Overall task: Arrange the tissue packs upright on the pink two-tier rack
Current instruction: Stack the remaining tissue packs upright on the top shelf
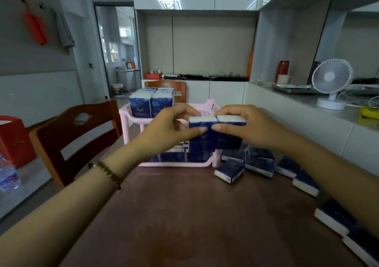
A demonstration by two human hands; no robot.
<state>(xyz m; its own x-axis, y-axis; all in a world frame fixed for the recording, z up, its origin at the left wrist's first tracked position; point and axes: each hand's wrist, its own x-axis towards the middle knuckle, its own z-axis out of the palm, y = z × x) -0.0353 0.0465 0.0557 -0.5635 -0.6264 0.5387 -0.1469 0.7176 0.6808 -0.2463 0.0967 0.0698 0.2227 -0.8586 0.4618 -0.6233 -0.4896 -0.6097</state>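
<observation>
- Just in front of the pink rack (pixel 131 113), in the head view, the left hand (pixel 170 127) pinches a tissue pack (pixel 202 138) between thumb and curled fingers. The right hand (pixel 248 127) pinches a second pack (pixel 230 136) the same way.
- Both held packs are upright, side by side and touching, and raised above the table (pixel 184 215).
- A block of upright packs (pixel 151 103) already stands at the left end of the rack's top tier. The right part of that tier shows bare pink slats.
- The lower tier holds more blue packs (pixel 180 157), but the hands and the blur hide how they stand.
- Loose packs (pixel 260 164) lie flat on the table to the right of the rack, trailing toward the near right corner.
- The job looks about half done. The held pair probably goes into the open space on the top tier, and the flat packs on the table still have to be stood up on the rack.
</observation>
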